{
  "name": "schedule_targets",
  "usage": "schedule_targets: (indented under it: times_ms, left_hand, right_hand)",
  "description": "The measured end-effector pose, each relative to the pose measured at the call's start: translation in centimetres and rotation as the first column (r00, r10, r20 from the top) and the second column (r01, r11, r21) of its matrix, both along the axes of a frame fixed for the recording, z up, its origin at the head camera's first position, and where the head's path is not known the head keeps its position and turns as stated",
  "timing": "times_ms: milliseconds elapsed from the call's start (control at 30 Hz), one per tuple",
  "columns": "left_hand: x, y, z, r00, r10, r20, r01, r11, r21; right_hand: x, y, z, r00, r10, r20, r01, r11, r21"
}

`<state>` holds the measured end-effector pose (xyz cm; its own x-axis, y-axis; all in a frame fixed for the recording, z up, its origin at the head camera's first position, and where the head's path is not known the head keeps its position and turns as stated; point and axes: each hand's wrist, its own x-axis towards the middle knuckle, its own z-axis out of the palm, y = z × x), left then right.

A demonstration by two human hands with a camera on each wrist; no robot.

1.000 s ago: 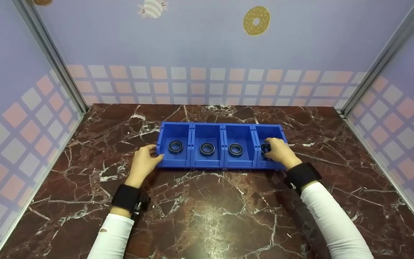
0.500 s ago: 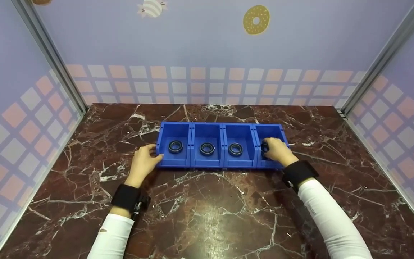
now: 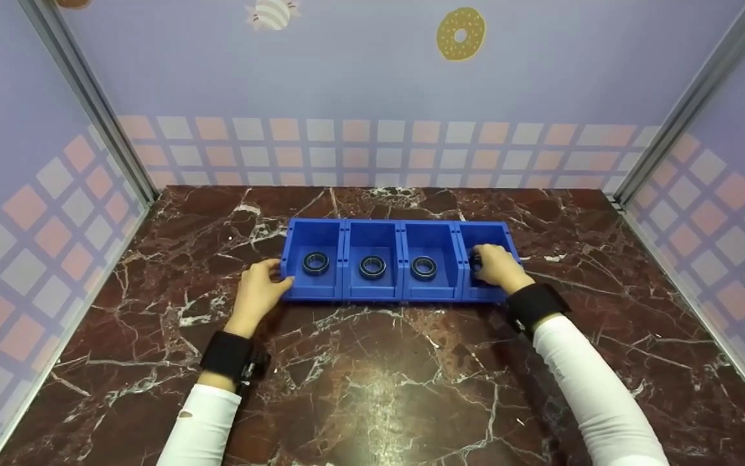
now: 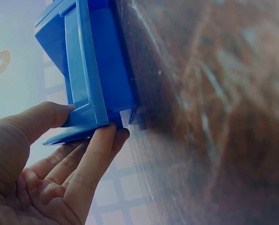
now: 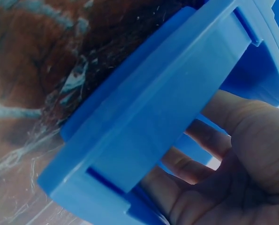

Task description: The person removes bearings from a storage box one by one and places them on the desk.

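Four-sided blue storage bins (image 3: pixel 372 294) stand joined in a row on the table. Black ring-shaped ball bearings lie flat in the left bin (image 3: pixel 307 264), the one beside it, and the third. My left hand (image 3: pixel 257 289) grips the row's left side wall, thumb at the front corner and fingers outside, as the left wrist view confirms. Inside the rightmost bin, my right hand (image 3: pixel 500 266) holds another bearing (image 3: pixel 474 263), mostly covered by the fingers. In the right wrist view that bin's front wall (image 5: pixel 144 117) hides the fingertips and the bearing.
The row rests on a dark red marbled tabletop (image 3: pixel 372 375). Patterned panels (image 3: pixel 372 77) close off the back and both sides, with metal posts (image 3: pixel 90 97) in the corners.
My right hand has shifted slightly left within the rightmost bin, and the bearing at its fingers has changed tilt. My left hand and the bins have stayed in place.
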<state>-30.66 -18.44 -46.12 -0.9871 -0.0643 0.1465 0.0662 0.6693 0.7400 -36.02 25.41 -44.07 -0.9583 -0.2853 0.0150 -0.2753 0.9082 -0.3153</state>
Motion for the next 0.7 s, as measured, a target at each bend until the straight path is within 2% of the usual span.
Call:
schedule_targets:
  times_ms: [700]
  left_hand:
    - [0.1, -0.04, 0.21, 1.0, -0.001, -0.001, 0.001, 1.0, 0.015]
  right_hand:
    - [-0.89, -0.19, -0.03, 0.998, -0.011, 0.058, 0.01, 1.0, 0.02]
